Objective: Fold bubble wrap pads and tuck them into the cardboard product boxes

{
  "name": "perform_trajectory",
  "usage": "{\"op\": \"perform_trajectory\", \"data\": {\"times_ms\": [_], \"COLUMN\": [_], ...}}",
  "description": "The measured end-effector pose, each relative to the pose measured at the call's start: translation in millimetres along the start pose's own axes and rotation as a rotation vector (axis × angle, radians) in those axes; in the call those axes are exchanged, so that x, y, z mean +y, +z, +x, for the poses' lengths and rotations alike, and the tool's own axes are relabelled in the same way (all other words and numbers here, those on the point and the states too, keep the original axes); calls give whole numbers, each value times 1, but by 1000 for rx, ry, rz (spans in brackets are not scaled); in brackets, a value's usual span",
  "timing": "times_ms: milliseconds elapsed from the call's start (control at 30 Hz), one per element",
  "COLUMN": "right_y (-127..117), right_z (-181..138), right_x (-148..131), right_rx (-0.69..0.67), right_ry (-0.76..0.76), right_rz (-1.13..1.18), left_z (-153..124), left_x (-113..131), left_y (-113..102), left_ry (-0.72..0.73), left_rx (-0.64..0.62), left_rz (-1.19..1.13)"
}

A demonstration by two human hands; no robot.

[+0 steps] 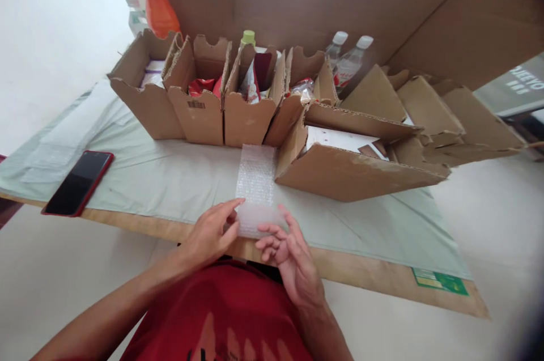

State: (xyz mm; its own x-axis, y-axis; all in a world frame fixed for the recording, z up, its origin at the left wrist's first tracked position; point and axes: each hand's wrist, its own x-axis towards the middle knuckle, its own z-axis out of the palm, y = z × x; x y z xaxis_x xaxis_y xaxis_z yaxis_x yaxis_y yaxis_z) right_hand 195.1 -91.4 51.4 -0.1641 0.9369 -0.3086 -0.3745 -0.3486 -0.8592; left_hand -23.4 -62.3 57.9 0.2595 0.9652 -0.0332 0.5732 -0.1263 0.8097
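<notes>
A strip of clear bubble wrap [256, 177] lies on the pale green cloth, running from the cardboard boxes toward me. Its near end is rolled into a small bundle [255, 219] at the table's front edge. My left hand [212, 232] touches the roll's left side, with the index finger stretched over it and the thumb under it. On the roll's right side my right hand [289, 256] has its fingers curled against the wrap. What is inside the roll is hidden.
A row of open cardboard boxes [199, 109] with packets stands behind the wrap; a larger box [348, 174] lies to the right. Several bottles [157, 1] stand at the back. A red phone [79, 182] lies at the left. A green label [440, 281] sits at the table's right edge.
</notes>
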Motion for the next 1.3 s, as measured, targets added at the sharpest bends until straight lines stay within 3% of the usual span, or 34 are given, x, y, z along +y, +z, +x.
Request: {"op": "perform_trajectory", "data": {"times_ms": [133, 233, 367, 500, 633, 733, 867, 1000, 1100, 1200, 1300], "right_y": [-14, -22, -22, -20, -16, -14, -15, -16, -16, -17, -20], "right_z": [2, 6, 23, 34, 36, 38, 34, 37, 45, 48, 47], "right_x": [3, 9, 16, 11, -4, -9, -7, -4, -5, -9, -11], "right_rx": [159, 73, -64, -129, -255, -194, 73, -68, -132, -210, -164], "right_ry": [-377, -705, -824, -820, -694, -700, -928, -941, -924, -853, -844], "right_rz": [-580, -1119, -1509, -1533, -1396, -1339, -1438, -1559, -1530, -1422, -1380], "left_z": [31, 37, 32, 15, -3, -1, 19, 28, 18, 8, 17], "left_x": [-12, -20, -22, -13, -5, -11, -21, -22, -16, -11, -15], "left_y": [13, 15, 17, 9, 4, 10, 18, 16, 10, 5, 6], "left_ry": [-97, -110, -30, 200, 412, 323, 123, 119, 264, 390, 359], "left_rx": [28, 0, 52, 199, 107, 93, 76, 105, 166, 116, 69], "left_rz": [174, 266, 383, 420, 364, 326, 293, 341, 362, 329, 334]}}
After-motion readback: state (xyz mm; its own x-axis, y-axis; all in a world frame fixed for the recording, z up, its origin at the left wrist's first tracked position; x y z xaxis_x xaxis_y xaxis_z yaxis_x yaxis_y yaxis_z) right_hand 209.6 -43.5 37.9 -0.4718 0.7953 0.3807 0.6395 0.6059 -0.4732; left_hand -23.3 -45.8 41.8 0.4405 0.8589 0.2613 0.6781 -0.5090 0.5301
